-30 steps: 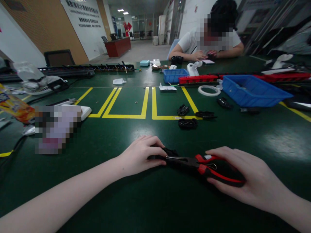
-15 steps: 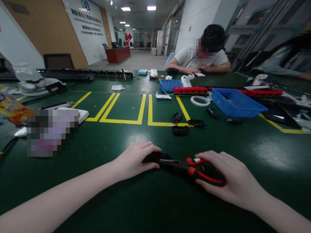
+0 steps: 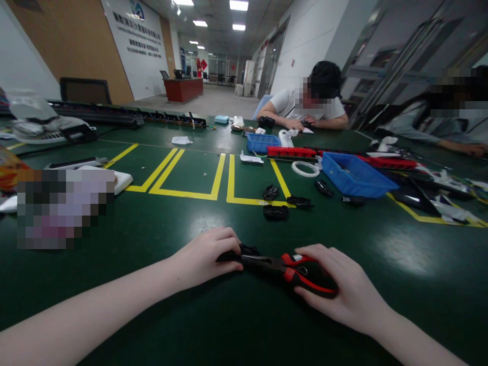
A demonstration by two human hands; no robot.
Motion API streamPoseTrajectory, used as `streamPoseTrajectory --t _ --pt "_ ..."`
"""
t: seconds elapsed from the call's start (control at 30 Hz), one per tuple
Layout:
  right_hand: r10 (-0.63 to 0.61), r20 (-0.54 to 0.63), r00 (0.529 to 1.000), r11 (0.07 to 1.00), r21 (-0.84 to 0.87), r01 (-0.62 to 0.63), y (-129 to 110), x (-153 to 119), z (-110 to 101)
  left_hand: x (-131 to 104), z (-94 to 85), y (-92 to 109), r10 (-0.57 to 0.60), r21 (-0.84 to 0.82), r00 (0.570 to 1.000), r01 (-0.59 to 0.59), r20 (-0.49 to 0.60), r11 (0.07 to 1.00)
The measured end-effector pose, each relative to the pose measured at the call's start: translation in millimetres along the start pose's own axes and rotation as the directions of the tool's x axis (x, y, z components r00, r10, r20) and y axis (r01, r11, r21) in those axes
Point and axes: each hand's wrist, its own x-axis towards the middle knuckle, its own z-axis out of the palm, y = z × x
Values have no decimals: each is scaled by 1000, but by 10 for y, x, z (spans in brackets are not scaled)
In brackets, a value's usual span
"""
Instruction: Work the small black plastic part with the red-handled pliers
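Note:
My left hand [image 3: 213,254] is closed round a small black part [image 3: 249,249], pinching it between thumb and fingers just above the green table [image 3: 183,315]. Red-and-black long-nose pliers [image 3: 292,267] are gripped by their handles in my right hand [image 3: 339,284]. Their jaws point left and reach the black part beside my left fingertips. Exactly what the tips pinch is too dark to make out. Beyond my hands lie several similar black pieces [image 3: 276,212] on the table.
Yellow tape [image 3: 183,194] marks boxes on the table. Blue bins [image 3: 358,175], a white ring [image 3: 305,169] and a red strip [image 3: 292,152] lie further right. At left is a white device [image 3: 124,182]. Across the table sits a person in a white shirt [image 3: 324,112]; another person's sleeve [image 3: 412,127] shows at right.
The view has tilted up and shifted slightly. The pliers and both hands sit a little further left in the picture, and the plier handles look closer together.

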Motion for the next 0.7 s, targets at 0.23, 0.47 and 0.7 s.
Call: streamPoseTrajectory --t 0.23,0.47,0.7 --pt "61 -28 998 997 51 -60 -39 -17 6 -14 9 -18 6 7 1000 -6 -2 1000" --pt "76 -33 997 996 49 -75 -40 -15 -11 -18 12 -18 25 17 1000 -25 -13 1000" --pt "84 -29 996 994 77 -81 -50 -20 -6 -7 6 -21 32 17 999 -31 -3 999"
